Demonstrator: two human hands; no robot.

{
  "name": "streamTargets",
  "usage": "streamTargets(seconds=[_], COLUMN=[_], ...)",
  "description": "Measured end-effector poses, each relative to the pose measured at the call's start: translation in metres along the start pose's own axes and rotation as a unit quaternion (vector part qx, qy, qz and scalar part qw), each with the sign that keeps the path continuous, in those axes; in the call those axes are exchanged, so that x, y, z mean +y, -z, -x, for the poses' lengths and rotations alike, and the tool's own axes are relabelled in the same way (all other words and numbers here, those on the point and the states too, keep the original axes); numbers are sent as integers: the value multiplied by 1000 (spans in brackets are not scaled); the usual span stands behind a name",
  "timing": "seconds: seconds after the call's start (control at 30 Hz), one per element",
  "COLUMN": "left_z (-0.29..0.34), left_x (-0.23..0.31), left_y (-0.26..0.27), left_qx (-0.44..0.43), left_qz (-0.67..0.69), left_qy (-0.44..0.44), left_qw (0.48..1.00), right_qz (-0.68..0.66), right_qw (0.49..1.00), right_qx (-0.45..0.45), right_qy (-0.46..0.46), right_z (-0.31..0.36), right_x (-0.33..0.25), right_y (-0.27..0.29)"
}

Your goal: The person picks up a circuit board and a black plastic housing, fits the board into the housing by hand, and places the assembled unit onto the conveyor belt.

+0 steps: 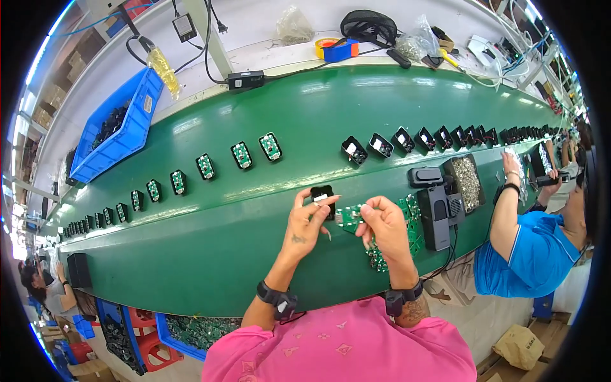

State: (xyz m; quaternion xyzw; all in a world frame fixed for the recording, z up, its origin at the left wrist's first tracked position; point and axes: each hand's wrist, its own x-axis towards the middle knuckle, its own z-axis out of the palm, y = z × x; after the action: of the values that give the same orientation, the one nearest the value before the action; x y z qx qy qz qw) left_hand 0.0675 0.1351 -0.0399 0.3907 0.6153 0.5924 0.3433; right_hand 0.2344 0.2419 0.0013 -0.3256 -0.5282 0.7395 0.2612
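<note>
A small black plastic housing with a white patch inside is gripped in the fingers of my left hand. Beside it, my right hand pinches a green circuit board whose left end is close to the housing. Whether the two touch, I cannot tell. More green circuit boards lie in a pile partly hidden behind my right hand. Beyond my hands to the left runs a row of black housings with boards in them. To the right stands a row of housings without visible green boards.
A black upright device with a cable stands right of the board pile, near a tray of small metal parts. A blue crate of black parts sits far left. A co-worker in a blue shirt works at right; another person sits far left.
</note>
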Motion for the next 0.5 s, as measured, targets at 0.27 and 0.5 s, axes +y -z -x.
streamTargets(seconds=[0.27, 0.5], left_z=[8, 16], left_x=[2, 21], left_y=[-5, -7], left_qx=[24, -9], left_qz=[-161, -40], left_qy=[-135, -50], left_qw=[977, 998], right_qz=[58, 107], right_qw=[998, 994], right_qx=[-26, 10], right_qy=[21, 18], right_z=[-5, -3], right_x=[1, 18], right_y=[-32, -23])
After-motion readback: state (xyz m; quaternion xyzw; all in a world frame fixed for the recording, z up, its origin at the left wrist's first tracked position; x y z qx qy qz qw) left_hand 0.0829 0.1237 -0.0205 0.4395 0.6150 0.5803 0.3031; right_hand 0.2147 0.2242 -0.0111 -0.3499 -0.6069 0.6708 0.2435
